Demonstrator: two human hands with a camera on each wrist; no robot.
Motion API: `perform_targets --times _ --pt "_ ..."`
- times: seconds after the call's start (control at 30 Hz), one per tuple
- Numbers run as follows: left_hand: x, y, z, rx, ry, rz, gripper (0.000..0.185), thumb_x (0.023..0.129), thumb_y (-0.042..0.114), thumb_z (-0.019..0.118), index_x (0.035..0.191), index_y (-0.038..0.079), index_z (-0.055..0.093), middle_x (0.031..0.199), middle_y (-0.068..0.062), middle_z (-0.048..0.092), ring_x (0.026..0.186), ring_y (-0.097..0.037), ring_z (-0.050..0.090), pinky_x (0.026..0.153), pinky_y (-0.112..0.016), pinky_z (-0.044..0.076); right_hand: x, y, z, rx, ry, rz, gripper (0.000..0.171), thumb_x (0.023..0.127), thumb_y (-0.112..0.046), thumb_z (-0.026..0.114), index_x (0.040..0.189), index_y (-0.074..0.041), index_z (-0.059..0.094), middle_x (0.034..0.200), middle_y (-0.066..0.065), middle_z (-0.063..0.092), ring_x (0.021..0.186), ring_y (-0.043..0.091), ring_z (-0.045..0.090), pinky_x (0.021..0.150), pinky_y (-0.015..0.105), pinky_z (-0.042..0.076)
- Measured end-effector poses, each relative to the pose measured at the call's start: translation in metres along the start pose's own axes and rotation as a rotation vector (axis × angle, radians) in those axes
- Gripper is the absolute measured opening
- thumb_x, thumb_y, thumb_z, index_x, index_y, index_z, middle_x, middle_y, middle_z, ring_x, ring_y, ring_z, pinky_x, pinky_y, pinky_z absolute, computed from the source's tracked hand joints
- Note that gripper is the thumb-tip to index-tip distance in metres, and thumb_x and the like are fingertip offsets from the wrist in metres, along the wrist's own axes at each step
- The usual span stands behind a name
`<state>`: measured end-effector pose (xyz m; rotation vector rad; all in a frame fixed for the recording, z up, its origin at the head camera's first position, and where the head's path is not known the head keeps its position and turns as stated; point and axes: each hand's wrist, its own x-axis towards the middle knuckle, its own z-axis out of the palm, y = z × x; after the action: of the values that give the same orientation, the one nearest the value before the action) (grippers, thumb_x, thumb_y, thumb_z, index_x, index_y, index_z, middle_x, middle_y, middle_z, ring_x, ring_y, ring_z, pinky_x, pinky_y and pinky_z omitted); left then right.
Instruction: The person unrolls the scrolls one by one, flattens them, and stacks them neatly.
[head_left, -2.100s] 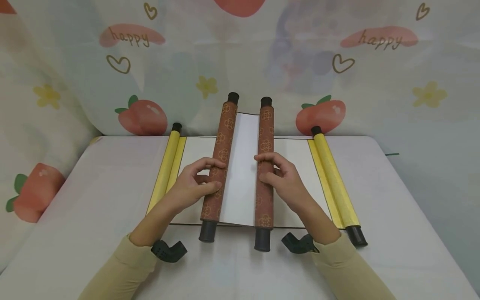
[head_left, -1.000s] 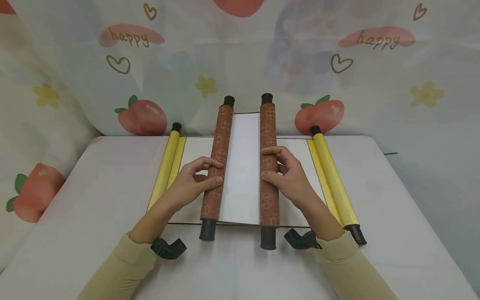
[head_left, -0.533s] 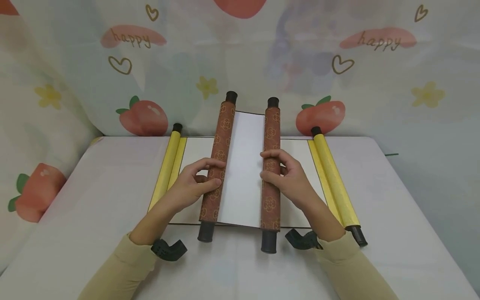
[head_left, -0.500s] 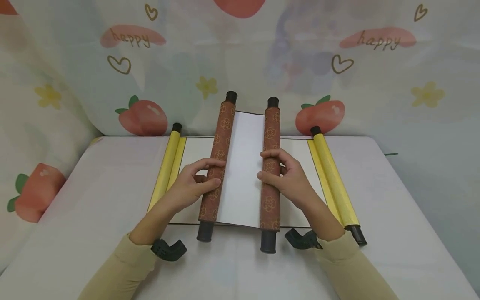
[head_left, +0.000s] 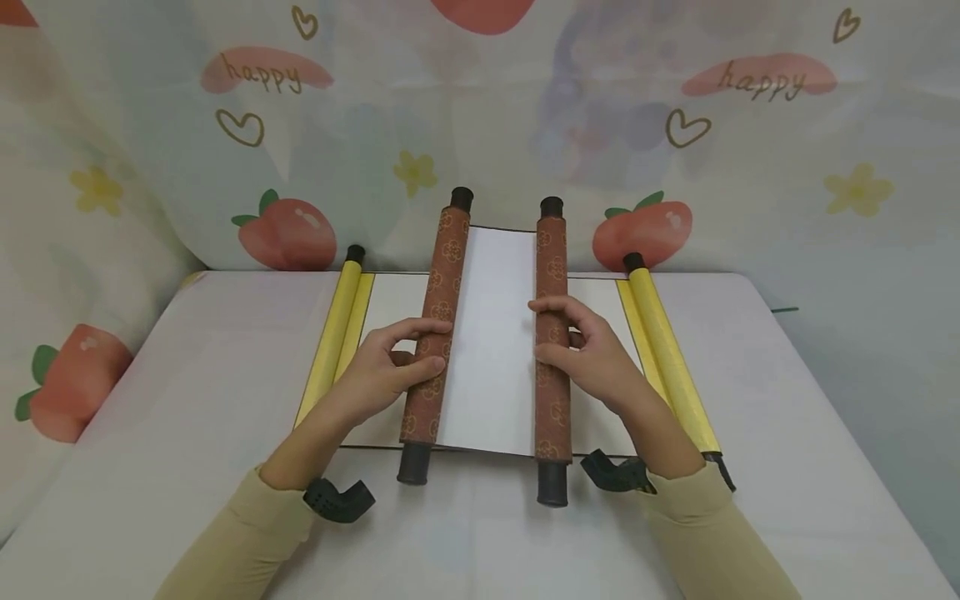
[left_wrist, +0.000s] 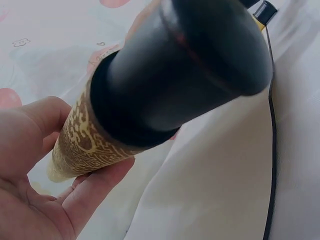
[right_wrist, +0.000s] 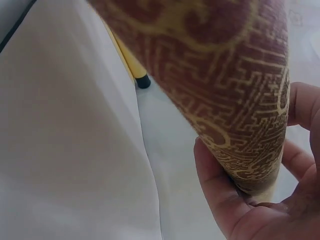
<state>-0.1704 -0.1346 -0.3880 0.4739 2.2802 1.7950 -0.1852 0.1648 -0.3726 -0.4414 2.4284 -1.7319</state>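
A scroll with two brown, gold-patterned rolls is held up over the table, with a strip of white paper (head_left: 491,342) showing between the rolls. My left hand (head_left: 386,367) grips the left roll (head_left: 442,283), thumb and fingers around its middle; the left wrist view shows its black end knob (left_wrist: 165,70) up close. My right hand (head_left: 596,354) holds the right roll (head_left: 552,408) between thumb and fingers, and the right wrist view shows that roll's patterned cover (right_wrist: 220,85). Both rolls stand nearly parallel, the left one leaning slightly. The undersides of the rolls are hidden.
Beneath lies a second scroll, spread flat on the white table (head_left: 187,467), its white sheet (head_left: 600,425) running between a yellow roller (head_left: 333,333) at left and another yellow roller (head_left: 671,358) at right. A printed cloth backdrop (head_left: 487,108) rises behind the table.
My right hand has moved to the right with its roll, so the white paper strip between the two rolls is wider. My left hand and its roll have hardly moved.
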Motion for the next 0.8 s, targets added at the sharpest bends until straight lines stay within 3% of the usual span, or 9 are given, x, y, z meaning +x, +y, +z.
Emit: perform_targets --times 0.5,0.8 --pt "0.0002 0.0016 -0.0032 -0.016 0.016 0.015 0.041 0.093 0.013 0.069 0.132 0.024 0.061 0.133 -0.003 0.052 0.081 -0.023 0.068 0.067 -0.030 0.055 0.0012 0.0038 -0.0067 -0.011 -0.010 0.025 0.046 0.089 0.000 0.055 0.134 -0.010 0.055 0.140 0.006 0.050 0.104 0.029 0.053 0.077 0.032 0.051" --pt "0.0006 0.0015 -0.0058 -0.043 0.017 0.008 0.042 0.093 0.013 0.070 0.133 0.022 0.061 0.133 -0.007 0.051 0.084 -0.023 0.069 0.068 -0.032 0.057 0.0034 0.0047 -0.0084 0.008 -0.032 0.041 0.055 0.086 -0.008 0.073 0.136 -0.014 0.052 0.136 0.008 0.049 0.099 0.030 0.057 0.071 0.034 0.054"
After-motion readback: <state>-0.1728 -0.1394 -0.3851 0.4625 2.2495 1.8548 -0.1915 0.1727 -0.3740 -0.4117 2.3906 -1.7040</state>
